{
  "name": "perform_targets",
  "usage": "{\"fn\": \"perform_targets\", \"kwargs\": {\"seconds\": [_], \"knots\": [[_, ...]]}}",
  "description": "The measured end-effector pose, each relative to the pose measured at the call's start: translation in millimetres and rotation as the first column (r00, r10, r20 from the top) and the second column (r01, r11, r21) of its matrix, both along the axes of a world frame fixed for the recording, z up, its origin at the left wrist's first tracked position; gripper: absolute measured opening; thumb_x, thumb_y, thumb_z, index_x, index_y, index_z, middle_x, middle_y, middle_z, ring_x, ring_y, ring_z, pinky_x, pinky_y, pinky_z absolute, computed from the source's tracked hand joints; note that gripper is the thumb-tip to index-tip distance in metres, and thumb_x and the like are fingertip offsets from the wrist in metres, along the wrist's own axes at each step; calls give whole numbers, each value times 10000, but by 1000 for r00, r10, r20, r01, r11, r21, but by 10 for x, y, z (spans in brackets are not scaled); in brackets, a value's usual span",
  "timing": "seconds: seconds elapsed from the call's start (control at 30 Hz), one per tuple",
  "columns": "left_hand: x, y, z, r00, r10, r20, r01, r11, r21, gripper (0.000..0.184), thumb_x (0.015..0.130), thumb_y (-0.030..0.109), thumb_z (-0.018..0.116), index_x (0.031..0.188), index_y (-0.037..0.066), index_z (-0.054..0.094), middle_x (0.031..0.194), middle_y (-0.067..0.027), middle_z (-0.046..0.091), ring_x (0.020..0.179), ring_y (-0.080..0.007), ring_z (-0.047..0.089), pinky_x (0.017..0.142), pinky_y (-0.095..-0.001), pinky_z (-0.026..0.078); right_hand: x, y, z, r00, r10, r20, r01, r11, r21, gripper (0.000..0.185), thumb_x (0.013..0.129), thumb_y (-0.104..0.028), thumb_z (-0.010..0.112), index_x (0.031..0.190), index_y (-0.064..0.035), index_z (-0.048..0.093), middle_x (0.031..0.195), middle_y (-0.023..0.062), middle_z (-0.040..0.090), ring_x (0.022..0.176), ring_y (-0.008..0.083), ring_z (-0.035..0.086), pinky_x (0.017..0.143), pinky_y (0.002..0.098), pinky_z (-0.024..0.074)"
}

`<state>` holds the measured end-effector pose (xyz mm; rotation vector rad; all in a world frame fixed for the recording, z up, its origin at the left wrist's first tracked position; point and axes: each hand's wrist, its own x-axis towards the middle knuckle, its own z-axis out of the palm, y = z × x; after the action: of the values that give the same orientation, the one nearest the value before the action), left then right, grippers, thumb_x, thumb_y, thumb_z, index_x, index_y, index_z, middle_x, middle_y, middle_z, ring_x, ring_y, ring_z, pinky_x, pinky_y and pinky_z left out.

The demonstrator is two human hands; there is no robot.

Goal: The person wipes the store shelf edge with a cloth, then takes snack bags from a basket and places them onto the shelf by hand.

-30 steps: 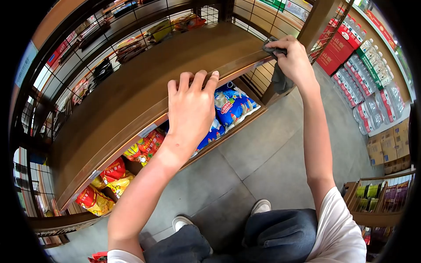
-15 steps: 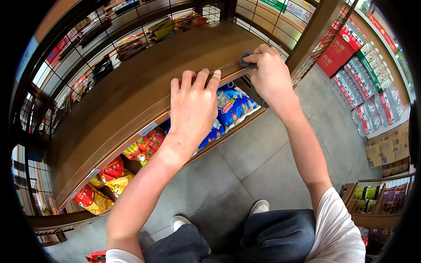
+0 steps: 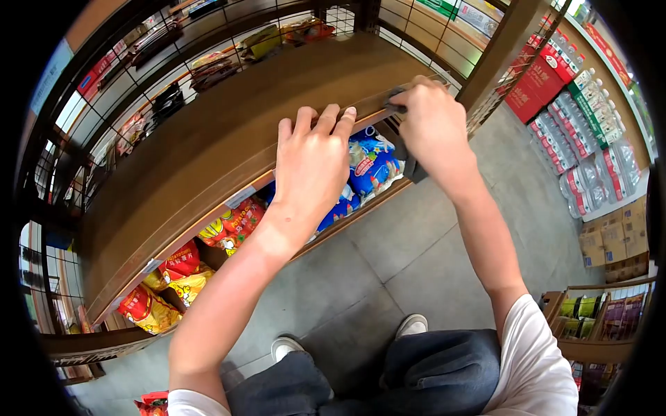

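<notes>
A brown wooden shelf board (image 3: 229,111) spans the rack in front of me. My left hand (image 3: 313,166) rests on its front edge, the fingers apart and bent over the lip; the thumb is hidden. Toward the right end of that edge, my right hand (image 3: 436,125) is closed on a dark grey cloth (image 3: 413,166). Part of the cloth shows at the fingertips against the edge, and the rest hangs below the hand. Under the board lie blue snack bags (image 3: 371,163), partly covered by my left hand, and red and yellow potato chip bags (image 3: 182,267).
Dark wire mesh (image 3: 208,41) backs the rack, with packaged goods behind it. A wooden post (image 3: 501,62) rises at the right end. Farther right stand packs of water bottles (image 3: 576,159) and cardboard boxes (image 3: 614,232). Grey floor tiles (image 3: 340,277) lie below.
My right hand has shifted slightly right and down along the shelf edge with the cloth, and more of the cloth hangs in view. My left hand stays on the edge.
</notes>
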<state>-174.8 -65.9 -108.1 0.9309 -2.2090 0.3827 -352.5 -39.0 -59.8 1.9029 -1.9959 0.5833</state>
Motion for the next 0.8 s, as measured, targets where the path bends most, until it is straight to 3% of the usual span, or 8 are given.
{"fn": "perform_targets", "kwargs": {"seconds": [0.1, 0.2, 0.27, 0.43, 0.67, 0.8], "knots": [[2, -1, -7, 1000, -1, -2, 1, 1000, 11, 321, 840, 64, 681, 1160, 53, 710, 1137, -84, 698, 938, -254, 601, 813, -380, 463, -56, -71, -39, 997, -52, 58, 50, 998, 31, 317, 697, 73, 583, 926, -35, 773, 994, 123, 666, 1033, 313, 640, 861, 428, 551], [-12, 3, -8, 1000, 4, 10, -4, 1000, 8, 319, 849, 69, 678, 1166, 54, 707, 1138, -85, 697, 942, -253, 602, 817, -380, 464, -2, -60, -120, 995, -35, -95, 34, 999, -20, 281, 707, 70, 592, 910, -20, 765, 990, 123, 650, 1027, 314, 632, 845, 429, 553], [-14, 2, -10, 1000, 3, 7, -3, 1000, 12, 330, 835, 61, 679, 1164, 52, 706, 1140, -88, 696, 947, -255, 602, 821, -381, 465, 55, -39, -154, 986, 33, -166, -41, 998, -46, 245, 713, 66, 606, 892, -10, 756, 988, 121, 627, 1013, 303, 622, 812, 413, 559], [-20, 0, -15, 1000, 0, 4, 0, 1000, 13, 357, 806, 46, 681, 1162, 48, 707, 1151, -94, 694, 951, -259, 602, 826, -381, 467, 321, 84, -178, 964, 216, -154, -231, 969, -84, 217, 715, 24, 646, 894, -20, 762, 970, 111, 617, 973, 276, 618, 769, 389, 557], [14, -2, 3, 1000, -1, 18, 1, 1000, 18, 336, 837, 69, 685, 1172, 63, 706, 1158, -90, 692, 947, -263, 601, 826, -380, 468, 173, 32, -49, 995, 92, 29, -93, 995, 29, 326, 725, 38, 607, 967, -82, 788, 1078, 113, 667, 1054, 291, 637, 858, 399, 555], [21, -4, -1, 1000, -5, 16, 4, 999, 50, 318, 858, 88, 685, 1174, 66, 705, 1146, -89, 696, 960, -265, 599, 837, -384, 466, 27, -54, -60, 995, 2, 97, -7, 999, 44, 327, 712, 48, 595, 950, -69, 786, 1098, 125, 689, 1068, 307, 639, 930, 407, 532]]}}
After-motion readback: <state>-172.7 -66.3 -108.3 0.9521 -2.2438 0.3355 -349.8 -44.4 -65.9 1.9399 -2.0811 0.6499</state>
